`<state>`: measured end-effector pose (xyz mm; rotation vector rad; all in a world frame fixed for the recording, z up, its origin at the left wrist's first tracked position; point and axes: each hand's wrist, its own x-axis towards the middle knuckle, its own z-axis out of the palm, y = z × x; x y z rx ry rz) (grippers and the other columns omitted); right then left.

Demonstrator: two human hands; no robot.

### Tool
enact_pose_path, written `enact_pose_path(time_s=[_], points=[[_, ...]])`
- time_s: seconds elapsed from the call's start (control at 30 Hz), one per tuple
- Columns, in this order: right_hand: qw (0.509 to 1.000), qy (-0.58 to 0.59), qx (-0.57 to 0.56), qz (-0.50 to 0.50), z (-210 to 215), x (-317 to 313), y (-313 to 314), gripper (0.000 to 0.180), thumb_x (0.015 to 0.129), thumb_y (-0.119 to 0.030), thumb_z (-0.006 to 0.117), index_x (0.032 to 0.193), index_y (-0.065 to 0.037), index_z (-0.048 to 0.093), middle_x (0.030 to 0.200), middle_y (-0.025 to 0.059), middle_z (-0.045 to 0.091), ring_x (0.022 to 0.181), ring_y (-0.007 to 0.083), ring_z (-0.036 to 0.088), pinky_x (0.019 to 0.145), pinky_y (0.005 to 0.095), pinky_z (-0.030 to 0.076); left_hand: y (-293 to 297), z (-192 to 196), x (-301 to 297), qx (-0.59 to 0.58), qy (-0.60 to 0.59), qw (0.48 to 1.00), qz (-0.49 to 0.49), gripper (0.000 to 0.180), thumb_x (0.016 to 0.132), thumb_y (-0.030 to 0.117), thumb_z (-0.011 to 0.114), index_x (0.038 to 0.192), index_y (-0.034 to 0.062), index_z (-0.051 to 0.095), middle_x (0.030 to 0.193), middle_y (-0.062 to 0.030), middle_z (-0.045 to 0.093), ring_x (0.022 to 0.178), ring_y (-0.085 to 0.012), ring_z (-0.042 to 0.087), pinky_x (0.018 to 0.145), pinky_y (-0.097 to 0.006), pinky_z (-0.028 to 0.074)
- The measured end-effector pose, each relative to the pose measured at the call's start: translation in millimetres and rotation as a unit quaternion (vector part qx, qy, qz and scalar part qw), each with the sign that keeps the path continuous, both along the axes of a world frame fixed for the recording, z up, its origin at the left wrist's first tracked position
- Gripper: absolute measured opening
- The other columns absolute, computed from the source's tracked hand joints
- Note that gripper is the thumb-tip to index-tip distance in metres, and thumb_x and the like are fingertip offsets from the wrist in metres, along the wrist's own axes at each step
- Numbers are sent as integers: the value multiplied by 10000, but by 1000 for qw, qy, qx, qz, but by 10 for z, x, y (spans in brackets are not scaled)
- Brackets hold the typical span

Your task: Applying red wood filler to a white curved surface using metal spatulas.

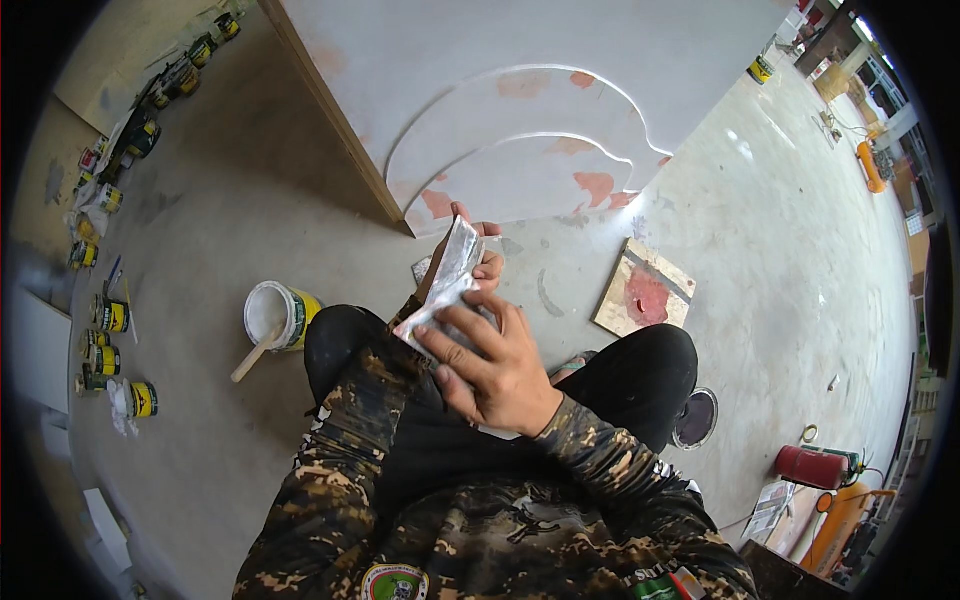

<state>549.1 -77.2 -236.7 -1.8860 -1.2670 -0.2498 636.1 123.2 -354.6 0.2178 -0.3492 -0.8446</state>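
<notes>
A crumpled, shiny silver-white sheet point(455, 265), folded lengthwise, is between my two hands above my lap. My left hand point(487, 268) is closed round it from behind; its thumb and some fingertips show at the edges, while the palm is hidden. Over the lower part of the sheet lies my right hand point(500, 365), fingers bent and pressed against it, thumb nearer to me. Just beyond stands a pale grey panel point(480, 100) with curved raised mouldings and orange-pink patches. By my left knee an open white-lined tub point(270, 310) has a wooden-handled tool point(258, 355) leaning in it.
Right of the panel's foot, a board point(622, 280) with a red smear lies on the concrete floor. A round dark-filled lid or tin point(697, 418) sits by my right knee. Several yellow-labelled cans point(113, 317) line the left side. A red cylinder point(810, 467) lies at right.
</notes>
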Motion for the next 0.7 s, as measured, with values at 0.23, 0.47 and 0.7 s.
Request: enact_pose_path(time_s=[0.23,0.47,0.7], points=[[1000,-20,13,-20,-56,131,8,480,765,-121,676,1245,-130,695,1240,125,598,1156,413,538,961,515,471,-69,99,-134,268,67,942,189,892,868,849,354,1382,120,329,694,-103,525,510,-200,466,535,-373,449],[990,-18,58,-124,-200,427,-15,501,764,-145,710,1264,-127,681,1221,124,601,1152,398,535,953,513,455,-288,124,-346,21,193,956,222,881,901,828,357,1345,73,447,983,-85,653,835,-191,635,666,-376,538],[999,-33,12,-15,-43,-40,41,493,753,-141,700,1245,-109,700,1251,135,597,1175,429,537,987,549,454,-214,254,-176,145,68,976,150,945,874,866,229,1391,83,335,737,-106,506,522,-203,430,528,-367,409]])
